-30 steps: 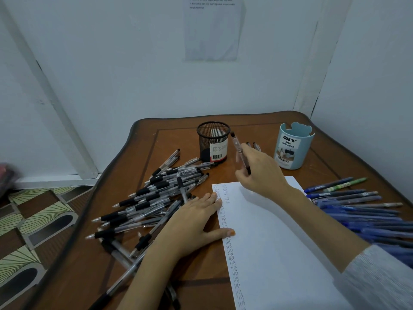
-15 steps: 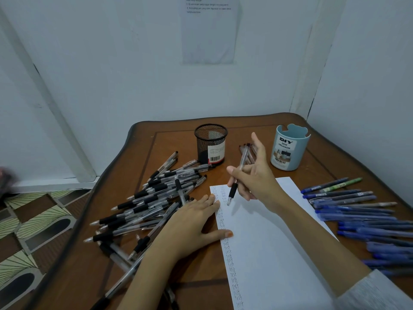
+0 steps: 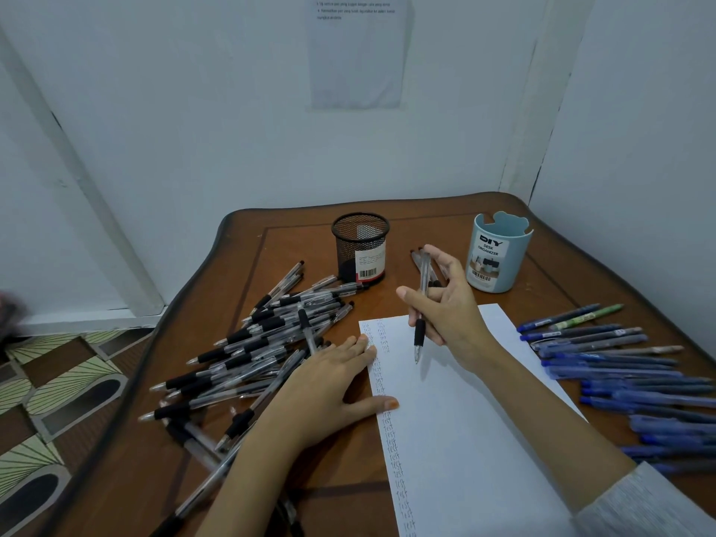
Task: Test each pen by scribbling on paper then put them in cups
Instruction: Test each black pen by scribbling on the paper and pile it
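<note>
At the far left the patterned floor point(image 3: 58, 401) shows beyond the curved rim of the bench point(image 3: 294, 242). A loose heap of black-sleeved pens point(image 3: 263, 343) covers the bench's left half, some lying close to that rim. The left hand point(image 3: 329, 385) lies palm down beside the heap, its grip released and fingers straight. Its fingertips and thumb press the left margin of the paper point(image 3: 476, 439) (a column of small "test" scribbles runs down that margin).

Behind the heap the black mesh cup point(image 3: 360, 246) stands upright, with bare wood between it and the paper's top edge. The right hand point(image 3: 457, 315) has its grip closed on a clear pen point(image 3: 419, 331), pinched between thumb and fingers above the black sleeve. The barrel stands nearly upright, tip down over the paper's upper part; I cannot tell whether it touches. A few spare pens point(image 3: 415, 257) lie just behind this hand.

Further right the pale blue desk organizer cup point(image 3: 499, 253) stands near the bench's back corner. A row of blue pens point(image 3: 620, 366), with one green pen point(image 3: 592, 315), fills the room between paper and right rim.
</note>
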